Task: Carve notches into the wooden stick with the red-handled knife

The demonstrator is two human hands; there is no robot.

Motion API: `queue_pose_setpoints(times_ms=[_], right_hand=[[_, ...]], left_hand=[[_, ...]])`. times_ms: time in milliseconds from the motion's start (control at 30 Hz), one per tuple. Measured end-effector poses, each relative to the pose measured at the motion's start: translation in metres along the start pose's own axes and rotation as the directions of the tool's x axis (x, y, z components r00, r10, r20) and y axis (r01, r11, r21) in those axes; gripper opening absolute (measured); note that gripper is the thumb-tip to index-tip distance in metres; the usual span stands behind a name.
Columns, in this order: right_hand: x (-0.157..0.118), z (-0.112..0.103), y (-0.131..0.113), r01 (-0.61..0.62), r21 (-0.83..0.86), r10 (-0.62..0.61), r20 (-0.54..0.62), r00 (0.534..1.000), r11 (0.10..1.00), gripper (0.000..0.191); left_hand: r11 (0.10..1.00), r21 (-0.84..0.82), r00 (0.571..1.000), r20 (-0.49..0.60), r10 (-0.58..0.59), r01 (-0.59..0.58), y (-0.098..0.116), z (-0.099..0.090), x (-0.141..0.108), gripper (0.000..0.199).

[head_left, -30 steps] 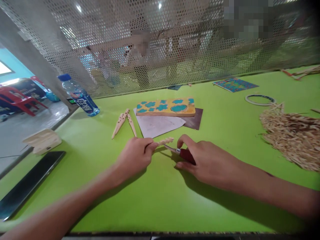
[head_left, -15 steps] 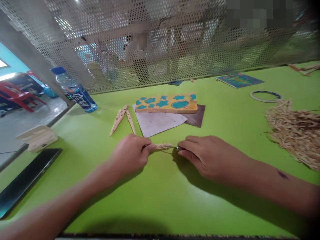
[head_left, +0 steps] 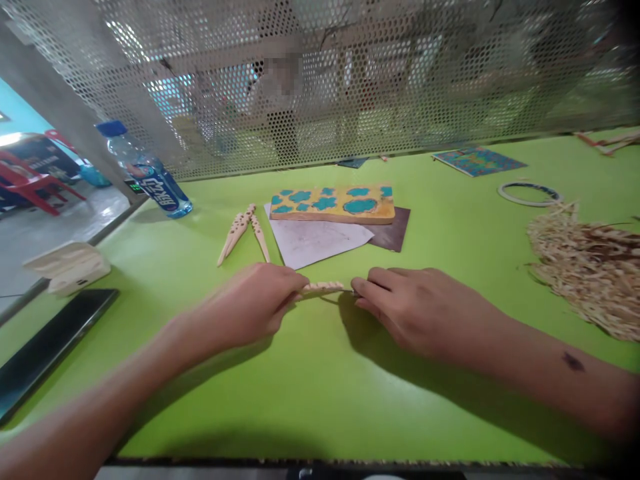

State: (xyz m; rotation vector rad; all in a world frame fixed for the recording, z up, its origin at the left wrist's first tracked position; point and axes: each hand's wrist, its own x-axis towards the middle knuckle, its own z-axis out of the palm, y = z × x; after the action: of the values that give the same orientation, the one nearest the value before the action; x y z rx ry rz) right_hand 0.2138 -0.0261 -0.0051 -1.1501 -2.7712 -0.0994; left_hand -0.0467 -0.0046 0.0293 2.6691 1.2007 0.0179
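My left hand [head_left: 250, 300] is shut on one end of a pale carved wooden stick [head_left: 323, 287], which points to the right. My right hand [head_left: 415, 310] sits just beyond the stick's tip, its fingers closed around a small knife [head_left: 355, 292]. Only a sliver of metal shows, and the hand hides the handle. Both hands are over the green table [head_left: 320, 413], close to a sheet of white paper [head_left: 310, 243]. Two similar notched wooden pieces [head_left: 239, 233] lie to the left of the paper.
A teal-and-yellow painted board [head_left: 333, 205] rests on the paper and a brown sheet [head_left: 390, 230]. A straw pile [head_left: 583, 273] and a ring [head_left: 529, 193] lie right. A bottle [head_left: 150, 180], white box [head_left: 67, 267] and dark phone [head_left: 50, 347] lie left. A perforated metal screen [head_left: 320, 80] backs the table.
My right hand has rotated and flattened, so the red knife handle seen earlier is now hidden. The hands have come closer around the stick, and the view has shifted slightly.
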Motion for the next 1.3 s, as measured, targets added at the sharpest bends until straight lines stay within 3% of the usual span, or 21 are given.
queue_pose_setpoints(times_ms=[67,233,433,500,600,700,967,1133,1300], right_hand=[[0.002,0.0,-0.001,-0.018,0.021,0.017,0.023,1.0,1.0,0.016],[0.008,-0.001,-0.005,-0.061,0.092,0.054,0.066,0.996,0.994,0.022],[0.01,0.0,-0.005,-0.109,0.218,0.088,0.103,0.991,0.97,0.029],[0.01,0.0,-0.005,-0.097,0.268,0.072,0.102,0.992,0.958,0.029],[0.011,-0.001,-0.006,-0.089,0.3,0.064,0.092,0.994,0.95,0.03],[0.012,0.0,-0.006,-0.096,0.305,0.076,0.076,0.994,0.948,0.031],[0.013,0.001,0.0,-0.056,0.362,0.039,0.056,0.998,0.93,0.03],[0.019,-0.003,0.009,0.009,0.495,-0.056,0.079,0.995,0.869,0.035],[0.022,-0.007,0.018,-0.045,0.652,-0.096,0.178,0.979,0.756,0.035]], left_hand=[[0.992,-0.121,0.999,-0.008,0.038,-0.039,-0.005,-0.01,-0.004,0.031],[0.9,-0.425,0.996,0.043,-0.084,0.094,-0.018,-0.027,-0.014,0.027],[0.809,-0.573,0.976,-0.07,-0.208,0.131,-0.022,-0.035,-0.016,0.019],[0.757,-0.633,0.942,-0.131,-0.308,0.16,-0.022,-0.034,-0.014,0.021],[0.671,-0.721,0.834,-0.255,-0.489,0.173,-0.021,-0.025,-0.007,0.034],[0.536,-0.843,0.765,-0.313,-0.562,0.049,-0.016,-0.012,0.002,0.026],[0.527,-0.848,0.846,-0.325,-0.422,-0.062,0.002,-0.003,0.01,0.024],[0.509,-0.852,0.913,-0.299,-0.278,-0.124,-0.001,0.004,0.015,0.025],[0.371,-0.903,0.955,-0.276,-0.108,-0.219,-0.007,0.008,0.015,0.038]])
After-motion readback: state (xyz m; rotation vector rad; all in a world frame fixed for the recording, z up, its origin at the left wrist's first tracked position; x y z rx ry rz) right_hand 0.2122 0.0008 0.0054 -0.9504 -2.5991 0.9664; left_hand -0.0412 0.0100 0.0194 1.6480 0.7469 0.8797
